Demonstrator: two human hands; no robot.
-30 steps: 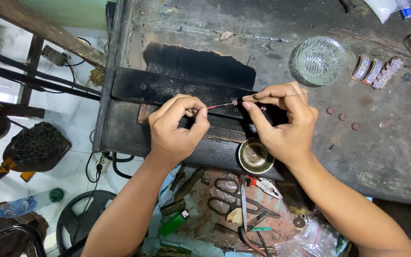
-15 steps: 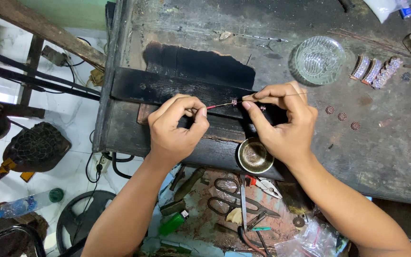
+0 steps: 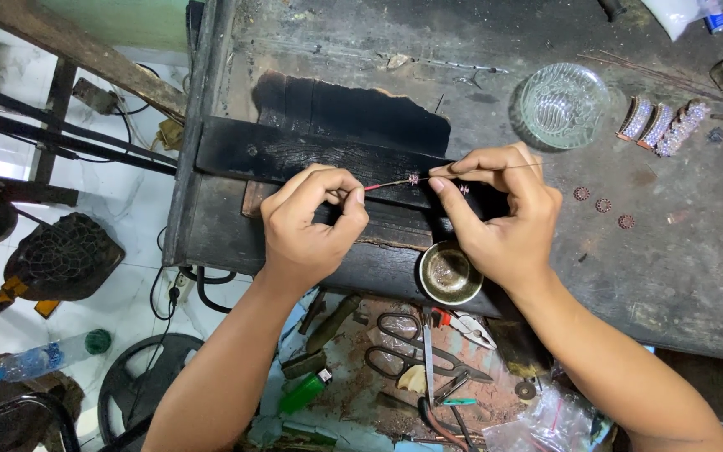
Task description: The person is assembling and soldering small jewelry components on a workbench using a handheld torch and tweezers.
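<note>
Left hand [image 3: 311, 222] and right hand [image 3: 499, 209] over charred board [image 3: 328, 125] on workbench [image 3: 679, 276], thin wire [image 3: 395, 182] spanning between them. Small metal bowl [image 3: 449, 274] just below right hand. Glass dish [image 3: 562, 105] behind right hand; jewelled pieces [image 3: 661, 125] right of dish. Scissors [image 3: 403, 347] in tray [image 3: 353, 393] below bench edge.

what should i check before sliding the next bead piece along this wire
1. Left hand grip on the wire's red end: pinched between thumb and fingers, ok.
2. Right hand grip further along the thin wire: pinched, wire runs nearly level between the hands, ok.
3. Small bead piece on the wire: sits between the two hands, ok.
4. Second small piece by the right fingertips: whether it is threaded, cannot tell.
5. Small metal bowl under the right hand: upright at the bench edge, contents cannot tell.
6. Backing: work is held over the dark charred board, ok.
</note>
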